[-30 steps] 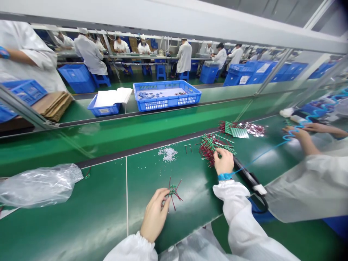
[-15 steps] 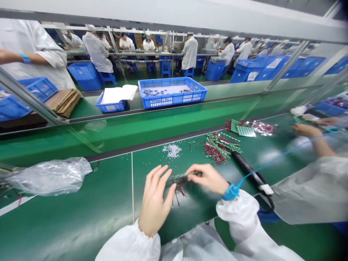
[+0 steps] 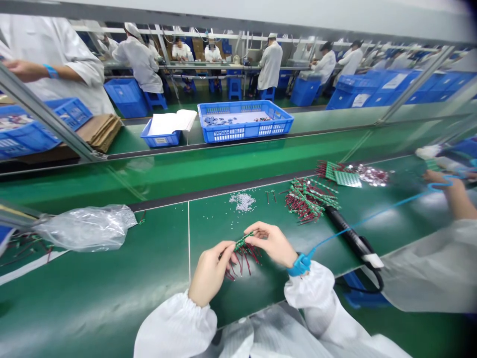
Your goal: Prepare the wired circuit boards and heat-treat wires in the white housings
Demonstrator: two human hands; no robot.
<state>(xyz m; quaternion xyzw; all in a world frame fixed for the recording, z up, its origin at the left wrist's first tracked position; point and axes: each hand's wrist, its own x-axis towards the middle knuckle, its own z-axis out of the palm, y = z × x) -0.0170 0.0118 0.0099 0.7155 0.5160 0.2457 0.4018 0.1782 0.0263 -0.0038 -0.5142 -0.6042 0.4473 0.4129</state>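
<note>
A narrow green circuit board strip (image 3: 244, 241) with dark red wires hanging from it is held between my two hands, above the green bench. My left hand (image 3: 210, 271) pinches its left end between thumb and fingers. At the strip's right end, my right hand (image 3: 271, 243) grips it with thumb and fingertips; a blue band is round that wrist. Beyond the hands lies a heap of tiny whitish parts (image 3: 242, 202). Two small wired pieces (image 3: 270, 197) lie right of that heap. Farther right is a pile of similar wired green strips (image 3: 311, 200).
A black tool (image 3: 348, 233) with a cable lies right of my hands. Clear plastic bag (image 3: 89, 227) at the left. Behind the bench stand a blue crate (image 3: 246, 130) and a small blue bin (image 3: 164, 139). Another person's hand (image 3: 443, 181) is at the far right.
My left hand, open beside the strip before, has closed on its left end. The strip is now tilted up to the right. The view has shifted slightly.
</note>
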